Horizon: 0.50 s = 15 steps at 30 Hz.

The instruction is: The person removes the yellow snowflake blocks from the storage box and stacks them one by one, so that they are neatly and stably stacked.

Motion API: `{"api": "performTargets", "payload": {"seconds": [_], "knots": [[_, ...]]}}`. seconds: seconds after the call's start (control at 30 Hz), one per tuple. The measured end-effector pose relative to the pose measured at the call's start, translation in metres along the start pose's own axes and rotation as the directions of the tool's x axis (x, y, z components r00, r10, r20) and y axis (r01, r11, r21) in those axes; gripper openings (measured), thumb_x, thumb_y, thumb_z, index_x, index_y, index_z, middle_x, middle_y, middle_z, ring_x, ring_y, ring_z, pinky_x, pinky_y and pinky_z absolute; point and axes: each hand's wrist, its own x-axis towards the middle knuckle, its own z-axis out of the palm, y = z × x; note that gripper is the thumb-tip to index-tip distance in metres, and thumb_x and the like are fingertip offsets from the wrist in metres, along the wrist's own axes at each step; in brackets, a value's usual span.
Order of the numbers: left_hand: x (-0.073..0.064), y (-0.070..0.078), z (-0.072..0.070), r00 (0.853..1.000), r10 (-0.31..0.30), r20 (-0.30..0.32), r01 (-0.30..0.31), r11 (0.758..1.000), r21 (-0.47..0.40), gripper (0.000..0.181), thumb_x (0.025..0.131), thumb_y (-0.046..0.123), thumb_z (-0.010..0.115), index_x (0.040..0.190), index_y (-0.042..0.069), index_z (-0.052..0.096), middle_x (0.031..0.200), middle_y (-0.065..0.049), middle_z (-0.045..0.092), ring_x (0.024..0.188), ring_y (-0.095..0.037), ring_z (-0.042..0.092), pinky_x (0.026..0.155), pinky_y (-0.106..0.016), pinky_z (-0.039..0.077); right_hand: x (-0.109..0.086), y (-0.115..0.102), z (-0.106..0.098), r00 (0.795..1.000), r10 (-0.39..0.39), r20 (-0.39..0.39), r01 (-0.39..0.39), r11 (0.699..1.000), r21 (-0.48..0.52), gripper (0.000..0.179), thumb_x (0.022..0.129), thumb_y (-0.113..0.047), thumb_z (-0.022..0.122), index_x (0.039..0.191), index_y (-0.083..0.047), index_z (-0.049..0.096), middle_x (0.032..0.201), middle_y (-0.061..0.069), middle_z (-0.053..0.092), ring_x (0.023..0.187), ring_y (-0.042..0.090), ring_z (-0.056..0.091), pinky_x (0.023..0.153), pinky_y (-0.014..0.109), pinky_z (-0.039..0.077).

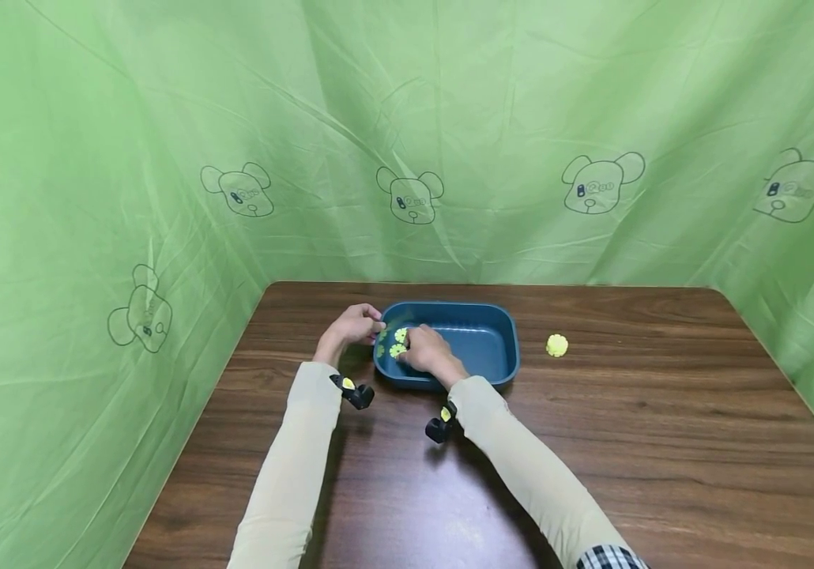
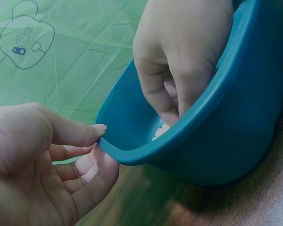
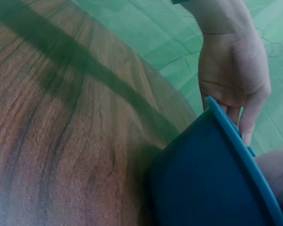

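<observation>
A dark blue plastic basin (image 1: 481, 307) stands on the table, and my left hand (image 1: 354, 324) pinches its left rim between thumb and fingers. The left wrist view shows that pinch closely, with the thumb (image 2: 80, 132) on top of the rim. Reaching inside, my right hand (image 1: 430, 349) has bent fingers pointing down at the left end of the basin floor. Two yellow flower-shaped pieces, one farther back (image 1: 401, 335) and one nearer (image 1: 397, 350), lie at its fingertips, which pinch at one of them. The basin wall hides much of this in both wrist views.
Another yellow flower-shaped piece (image 1: 556, 345) lies on the brown wooden table (image 1: 663, 411), right of the basin. Green cloth (image 1: 492, 142) printed with bear heads hangs behind the table and at its sides. Each wrist wears a black camera mount.
</observation>
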Motion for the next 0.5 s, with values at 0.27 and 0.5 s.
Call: {"api": "performTargets", "payload": {"seconds": [0.27,0.5], "knots": [[-0.0006,0.0007,0.0007,1.0,-0.002,0.008,0.002,1.0,-0.012,0.023,0.095,0.008,0.056,0.115,0.0,0.05,0.1,-0.014,0.054,0.082,-0.022,0.057,0.092,-0.045,0.052,0.0028,-0.0063,0.0054,1.0,0.006,0.003,-0.005,0.997,-0.074,0.02,0.081,-0.032,0.077,0.082,-0.016,0.065,0.101,0.006,0.055,0.094,0.024,0.057,0.078,0.044,0.051],[0.0002,0.0,-0.0002,1.0,0.001,0.009,-0.001,1.0,-0.018,0.023,0.095,0.008,0.055,0.116,0.0,0.049,0.102,-0.015,0.054,0.082,-0.022,0.057,0.093,-0.047,0.051,0.0,-0.0072,0.0007,1.0,0.002,0.008,-0.002,0.999,-0.036,0.016,0.079,-0.027,0.078,0.077,-0.016,0.066,0.094,0.004,0.059,0.09,0.021,0.057,0.077,0.04,0.051]]}}
